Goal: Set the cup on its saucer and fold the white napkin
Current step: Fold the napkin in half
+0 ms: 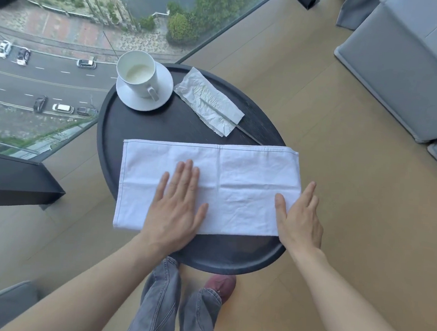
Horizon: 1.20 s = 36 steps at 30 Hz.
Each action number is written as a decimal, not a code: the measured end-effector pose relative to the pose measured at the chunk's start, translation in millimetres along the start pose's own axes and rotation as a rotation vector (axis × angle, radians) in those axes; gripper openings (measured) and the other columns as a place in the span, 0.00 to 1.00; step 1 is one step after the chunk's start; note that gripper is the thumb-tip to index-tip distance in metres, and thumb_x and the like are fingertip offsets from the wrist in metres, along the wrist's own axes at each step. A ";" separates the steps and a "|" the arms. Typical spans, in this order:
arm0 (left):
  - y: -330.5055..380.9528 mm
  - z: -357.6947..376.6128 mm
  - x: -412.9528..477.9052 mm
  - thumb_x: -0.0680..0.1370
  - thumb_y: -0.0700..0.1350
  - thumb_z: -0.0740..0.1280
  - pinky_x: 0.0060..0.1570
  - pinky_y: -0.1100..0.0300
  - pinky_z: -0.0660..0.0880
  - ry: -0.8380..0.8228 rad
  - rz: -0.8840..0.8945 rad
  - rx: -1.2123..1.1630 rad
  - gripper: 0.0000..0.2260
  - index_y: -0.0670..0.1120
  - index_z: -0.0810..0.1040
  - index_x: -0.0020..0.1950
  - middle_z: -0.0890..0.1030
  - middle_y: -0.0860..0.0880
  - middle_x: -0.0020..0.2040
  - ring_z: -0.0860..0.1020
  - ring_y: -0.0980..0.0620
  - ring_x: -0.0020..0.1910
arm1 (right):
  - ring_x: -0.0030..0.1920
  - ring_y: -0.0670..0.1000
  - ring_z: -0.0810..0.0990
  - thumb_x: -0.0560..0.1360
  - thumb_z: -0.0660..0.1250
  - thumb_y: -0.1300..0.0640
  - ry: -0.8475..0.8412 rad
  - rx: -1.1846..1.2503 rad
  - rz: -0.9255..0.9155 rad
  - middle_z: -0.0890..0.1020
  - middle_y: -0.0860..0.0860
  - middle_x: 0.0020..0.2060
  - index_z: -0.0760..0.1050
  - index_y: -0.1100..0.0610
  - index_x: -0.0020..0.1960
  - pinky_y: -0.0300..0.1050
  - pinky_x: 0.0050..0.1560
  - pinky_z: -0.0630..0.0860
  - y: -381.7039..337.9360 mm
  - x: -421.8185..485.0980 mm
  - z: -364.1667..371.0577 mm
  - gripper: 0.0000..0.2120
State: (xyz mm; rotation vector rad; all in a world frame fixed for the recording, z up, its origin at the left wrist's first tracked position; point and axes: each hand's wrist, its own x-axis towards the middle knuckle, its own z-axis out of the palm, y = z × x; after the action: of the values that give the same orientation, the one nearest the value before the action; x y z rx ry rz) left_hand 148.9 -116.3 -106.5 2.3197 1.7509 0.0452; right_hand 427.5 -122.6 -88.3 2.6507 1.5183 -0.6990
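Observation:
The white cup [137, 72] stands upright on its white saucer [163, 92] at the far left of the round black table [162, 126], its handle toward me. A white napkin [240, 172] lies folded into a wide rectangle across the near half of the table, with its right end hanging past the rim. My left hand [178, 206] presses flat on its left-middle part, fingers together. At the napkin's near right edge rests my right hand [299, 220], flat and open, with its thumb on the cloth.
A crumpled paper wrapper [207, 99] with a thin metal utensil [231, 121] on it lies at the table's far right. A floor-length window [64, 46] runs along the left. A grey sofa [406, 63] stands at the right. My legs and a red shoe [221, 284] are below the table.

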 end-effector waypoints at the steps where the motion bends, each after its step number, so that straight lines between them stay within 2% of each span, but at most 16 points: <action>1: 11.1 3.2 5.3 0.84 0.59 0.54 0.82 0.43 0.49 -0.001 0.033 -0.004 0.35 0.40 0.53 0.85 0.53 0.42 0.86 0.50 0.44 0.85 | 0.63 0.64 0.76 0.81 0.53 0.35 -0.014 0.028 0.038 0.68 0.60 0.72 0.46 0.61 0.82 0.57 0.54 0.74 1.9 1.6 -2.6 0.42; 3: 28.4 9.9 13.8 0.84 0.58 0.54 0.82 0.43 0.48 -0.017 0.071 -0.007 0.34 0.40 0.54 0.85 0.53 0.42 0.86 0.51 0.44 0.85 | 0.61 0.64 0.76 0.80 0.53 0.34 -0.008 0.080 0.117 0.74 0.61 0.67 0.61 0.62 0.75 0.58 0.56 0.74 9.6 7.0 -5.5 0.37; 4: 34.1 13.7 16.7 0.84 0.58 0.54 0.82 0.43 0.47 -0.027 0.082 -0.004 0.34 0.40 0.54 0.85 0.53 0.43 0.86 0.51 0.44 0.85 | 0.56 0.63 0.77 0.81 0.52 0.34 0.001 0.114 0.153 0.77 0.60 0.60 0.68 0.61 0.66 0.57 0.53 0.74 13.5 9.2 -6.9 0.32; 6: 41.5 20.3 19.8 0.85 0.58 0.53 0.82 0.42 0.46 -0.047 0.093 0.013 0.33 0.40 0.54 0.85 0.53 0.43 0.86 0.50 0.45 0.85 | 0.48 0.62 0.75 0.82 0.51 0.40 0.009 0.228 0.231 0.78 0.57 0.49 0.70 0.59 0.52 0.54 0.46 0.72 19.5 12.5 -12.4 0.23; 9: 48.8 24.7 21.2 0.85 0.58 0.53 0.82 0.41 0.46 -0.052 0.101 0.025 0.33 0.40 0.53 0.85 0.53 0.43 0.86 0.50 0.45 0.85 | 0.40 0.58 0.69 0.81 0.52 0.54 0.003 0.387 0.284 0.74 0.54 0.38 0.67 0.61 0.44 0.51 0.35 0.64 26.0 16.9 -30.5 0.13; 12: 56.9 26.6 23.7 0.85 0.58 0.52 0.82 0.40 0.46 -0.075 0.098 0.007 0.33 0.40 0.52 0.85 0.52 0.43 0.86 0.49 0.44 0.85 | 0.35 0.53 0.65 0.79 0.55 0.56 -0.029 0.469 0.263 0.69 0.51 0.37 0.67 0.60 0.45 0.48 0.33 0.61 30.0 19.1 -53.9 0.08; 15: 60.8 19.3 26.5 0.85 0.58 0.49 0.81 0.42 0.43 -0.142 0.087 -0.040 0.33 0.41 0.51 0.85 0.49 0.43 0.86 0.47 0.44 0.85 | 0.37 0.52 0.68 0.81 0.60 0.54 -0.042 0.560 0.161 0.71 0.51 0.38 0.70 0.60 0.47 0.47 0.35 0.65 25.5 15.8 -79.6 0.10; 18: 65.3 -7.7 32.4 0.85 0.58 0.49 0.81 0.43 0.45 -0.186 0.025 -0.172 0.30 0.43 0.61 0.83 0.53 0.43 0.86 0.49 0.44 0.85 | 0.36 0.51 0.72 0.81 0.64 0.51 -0.011 0.631 0.001 0.76 0.52 0.36 0.74 0.55 0.47 0.46 0.38 0.68 5.5 2.1 -105.2 0.08; 20: 70.2 -37.6 43.8 0.85 0.58 0.52 0.78 0.45 0.55 -0.179 -0.119 -0.443 0.26 0.45 0.72 0.75 0.65 0.43 0.82 0.60 0.43 0.82 | 0.35 0.51 0.72 0.81 0.65 0.51 0.013 0.624 -0.098 0.78 0.53 0.35 0.75 0.52 0.45 0.46 0.37 0.68 -16.4 -12.4 -117.4 0.07; 22: 73.4 -76.3 60.9 0.83 0.61 0.58 0.69 0.46 0.72 -0.227 -0.330 -0.911 0.24 0.45 0.81 0.63 0.81 0.48 0.66 0.78 0.45 0.67 | 0.35 0.50 0.76 0.81 0.65 0.52 0.000 0.604 -0.180 0.82 0.50 0.37 0.76 0.49 0.47 0.46 0.36 0.71 -43.5 -30.6 -124.1 0.05; 23: 73.3 -94.9 69.1 0.80 0.64 0.61 0.61 0.45 0.78 -0.230 -0.412 -1.142 0.25 0.44 0.82 0.58 0.84 0.50 0.57 0.82 0.46 0.58 | 0.37 0.48 0.79 0.81 0.65 0.54 -0.024 0.602 -0.215 0.83 0.48 0.38 0.77 0.48 0.48 0.45 0.37 0.73 -58.4 -41.3 -124.6 0.04; 25: 66.5 -123.8 81.9 0.76 0.67 0.65 0.48 0.49 0.82 -0.232 -0.491 -1.400 0.26 0.45 0.83 0.54 0.85 0.49 0.48 0.85 0.49 0.46 | 0.43 0.45 0.81 0.81 0.64 0.57 -0.050 0.587 -0.300 0.84 0.44 0.43 0.78 0.48 0.54 0.41 0.41 0.74 -87.4 -64.0 -119.6 0.06; 27: 52.6 -139.5 88.9 0.74 0.66 0.70 0.41 0.53 0.82 -0.219 -0.475 -1.426 0.26 0.44 0.83 0.53 0.84 0.48 0.46 0.83 0.51 0.41 | 0.53 0.47 0.80 0.81 0.63 0.59 -0.036 0.544 -0.417 0.82 0.46 0.52 0.77 0.51 0.63 0.42 0.51 0.74 -113.2 -85.4 -104.9 0.12; 29: 33.9 -141.9 91.4 0.72 0.62 0.74 0.38 0.52 0.82 -0.179 -0.465 -1.345 0.26 0.38 0.82 0.52 0.82 0.46 0.43 0.81 0.51 0.39 | 0.60 0.50 0.78 0.81 0.61 0.60 -0.055 0.512 -0.503 0.79 0.49 0.58 0.74 0.53 0.69 0.47 0.60 0.74 -134.7 -103.1 -83.3 0.17; 33: -16.6 -117.6 81.6 0.70 0.51 0.67 0.36 0.52 0.73 -0.100 -0.530 -1.075 0.19 0.33 0.78 0.46 0.79 0.40 0.36 0.73 0.50 0.35 | 0.56 0.56 0.77 0.81 0.58 0.60 -0.122 0.462 -0.593 0.75 0.53 0.54 0.71 0.56 0.72 0.53 0.56 0.75 -160.5 -129.8 -36.2 0.20; 36: -50.1 -100.0 66.5 0.71 0.50 0.66 0.38 0.50 0.72 -0.136 -0.594 -1.075 0.20 0.31 0.76 0.46 0.76 0.43 0.36 0.72 0.49 0.36 | 0.50 0.57 0.78 0.80 0.60 0.58 -0.126 0.410 -0.605 0.78 0.54 0.49 0.74 0.58 0.67 0.55 0.49 0.78 -165.4 -141.9 -4.4 0.16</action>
State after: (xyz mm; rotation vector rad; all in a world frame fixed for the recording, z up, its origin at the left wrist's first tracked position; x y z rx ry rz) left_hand 104.0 -23.3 -27.2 1.0032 1.6494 0.5497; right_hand 232.1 -149.9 4.5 2.2902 2.3798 -1.2981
